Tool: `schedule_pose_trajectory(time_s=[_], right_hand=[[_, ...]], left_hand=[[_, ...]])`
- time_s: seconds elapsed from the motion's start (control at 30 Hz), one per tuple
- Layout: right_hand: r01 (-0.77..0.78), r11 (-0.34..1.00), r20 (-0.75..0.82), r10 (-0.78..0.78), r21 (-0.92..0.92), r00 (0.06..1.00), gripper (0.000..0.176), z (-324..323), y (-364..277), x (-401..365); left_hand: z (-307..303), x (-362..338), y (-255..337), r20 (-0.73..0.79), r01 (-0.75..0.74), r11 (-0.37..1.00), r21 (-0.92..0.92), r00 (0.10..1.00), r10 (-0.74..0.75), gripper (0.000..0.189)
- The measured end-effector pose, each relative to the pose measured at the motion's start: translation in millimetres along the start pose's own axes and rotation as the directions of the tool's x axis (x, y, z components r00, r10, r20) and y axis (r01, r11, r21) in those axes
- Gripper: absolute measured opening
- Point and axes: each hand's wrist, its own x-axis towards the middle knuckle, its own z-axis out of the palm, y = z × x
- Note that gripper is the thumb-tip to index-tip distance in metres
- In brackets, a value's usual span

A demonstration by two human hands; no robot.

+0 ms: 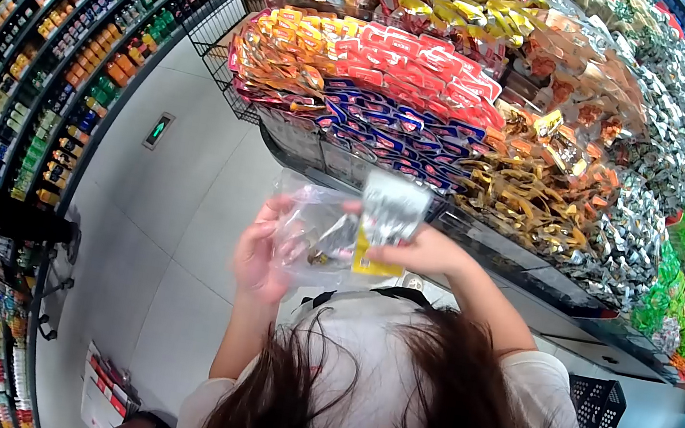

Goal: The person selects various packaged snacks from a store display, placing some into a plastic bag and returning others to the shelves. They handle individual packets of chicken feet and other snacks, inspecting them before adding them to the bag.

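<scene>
My left hand [258, 247] is closed on a clear plastic bag [298, 223], its fingers at the bag's left side. A small dark item shows through the thin film, too blurred to name. In my right hand [426, 252] is a snack packet [394, 206], silvery at the top and yellow lower down, pinched near its lower part. The packet overlaps the right side of the bag in this view. Both hands are in front of my white shirt, just short of the display's front edge.
A wide display bin ahead holds heaps of packets: red bags [420, 61], dark blue packets [393, 119] and gold packets [525, 194]. Curved shelves [68, 81] of bottles line the left. Tiled floor [185, 189] lies between. A black basket [595, 411] stands at right.
</scene>
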Motion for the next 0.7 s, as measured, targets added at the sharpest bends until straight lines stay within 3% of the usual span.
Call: schedule_pose_trajectory(time_s=[0.07, 0.13, 0.17, 0.2, 0.23, 0.27, 0.3, 0.33, 0.37, 0.4, 0.47, 0.57, 0.63, 0.67, 0.7], right_hand=[[-0.009, 0.990, -0.151, 0.030, 0.137, 0.988, 0.063, 0, -2, -1], [0.056, 0.976, -0.289, 0.007, 0.210, 0.957, 0.067, 6, -2, 3], [0.073, 0.986, -0.352, -0.015, 0.152, 0.936, 0.065, 10, -6, 6], [0.108, 0.990, -0.413, -0.060, 0.094, 0.909, 0.066, 17, -5, 10], [0.139, 0.990, -0.470, -0.107, 0.033, 0.876, 0.067, 25, -5, 16], [0.182, 0.961, -0.467, -0.260, -0.207, 0.845, 0.064, 27, 6, 24], [0.150, 0.946, -0.491, -0.280, -0.287, 0.825, 0.063, 35, 2, 29], [0.101, 0.863, -0.453, -0.355, -0.494, 0.818, 0.065, 41, -6, 31], [0.046, 0.736, -0.401, -0.419, -0.675, 0.815, 0.066, 45, -12, 33], [0.000, 0.634, -0.364, -0.444, -0.773, 0.819, 0.070, 50, -10, 40], [0.028, 0.616, -0.358, -0.493, -0.787, 0.793, 0.075, 48, -14, 48], [0.066, 0.556, -0.332, -0.583, -0.829, 0.742, 0.079, 49, -38, 57], [0.006, 0.465, -0.327, -0.632, -0.885, 0.702, 0.079, 48, -49, 63], [0.027, 0.449, -0.319, -0.673, -0.893, 0.667, 0.079, 43, -52, 67], [0.027, 0.448, -0.322, -0.682, -0.894, 0.657, 0.081, 36, -55, 70]], left_hand=[[-14, 1, -8, -0.193, 0.040, 0.983, 0.178, 0.981, -0.005, 0.049], [-3, 3, -20, -0.237, 0.072, 0.962, 0.264, 0.972, -0.008, 0.046], [2, 5, -28, -0.280, 0.102, 0.933, 0.344, 0.960, -0.001, 0.043], [1, 7, -33, -0.159, 0.076, 0.906, 0.417, 0.987, -0.010, 0.055], [5, 9, -41, -0.156, 0.078, 0.905, 0.419, 0.988, -0.013, 0.055], [11, 11, -52, -0.086, -0.009, 0.862, 0.507, 0.994, 0.062, 0.064], [14, 12, -56, -0.010, -0.100, 0.806, 0.584, 0.992, 0.130, 0.074], [1, 15, -57, 0.083, -0.121, 0.704, 0.700, 0.993, 0.089, 0.093], [-9, 20, -58, 0.176, -0.176, 0.608, 0.774, 0.983, 0.060, 0.095], [-7, 25, -59, 0.214, -0.193, 0.635, 0.748, 0.976, 0.045, 0.094], [8, 34, -56, 0.247, -0.204, 0.660, 0.723, 0.969, 0.029, 0.093], [47, 45, -37, 0.261, -0.255, 0.643, 0.722, 0.961, 0.087, 0.076], [62, 53, -24, 0.108, -0.079, 0.719, 0.691, 0.994, 0.005, 0.055], [70, 58, -22, 0.116, -0.095, 0.728, 0.679, 0.993, 0.021, 0.036], [78, 66, -21, 0.113, -0.095, 0.725, 0.682, 0.993, 0.024, 0.036]])
